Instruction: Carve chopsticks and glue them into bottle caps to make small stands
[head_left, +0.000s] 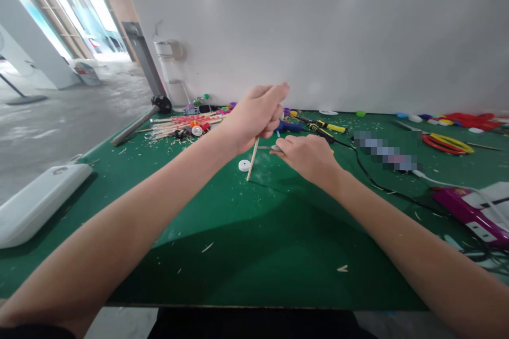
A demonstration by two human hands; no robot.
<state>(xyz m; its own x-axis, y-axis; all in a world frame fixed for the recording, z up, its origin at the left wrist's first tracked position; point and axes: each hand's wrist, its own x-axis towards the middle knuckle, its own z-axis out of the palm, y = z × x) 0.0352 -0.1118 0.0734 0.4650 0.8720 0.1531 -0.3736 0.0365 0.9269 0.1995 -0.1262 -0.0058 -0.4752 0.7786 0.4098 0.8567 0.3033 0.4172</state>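
Left hand (258, 111): we list it raised above the middle of the desk (246, 211), its grip closed round the upper part of a wooden stick.

Wooden stick (252, 161): one, thin and pale, slanting down out of the left hand, lower end toward us; we cannot tell whether that end meets the desk.

Right hand (310, 154): just right of the stick, back of the hand upward, its grip folded over a small tool (276, 148), of which we see little more than a grey part and a thin strip pointing at the stick. Contact between strip and stick: we cannot tell.

White disc (244, 165): one, round, small hole at centre, lying on the desk just beside the stick's lower part.

Further entries, far left: a bundle of sticks (169, 129), and a hammer (135, 125) with black head. Near left: a white case (47, 196).

Right side: a blue handle (290, 127) beyond the right hand; a tool with red and yellow handles (445, 144); a magenta power strip (455, 201).

Wood shavings (342, 269): several, scattered on the green surface.
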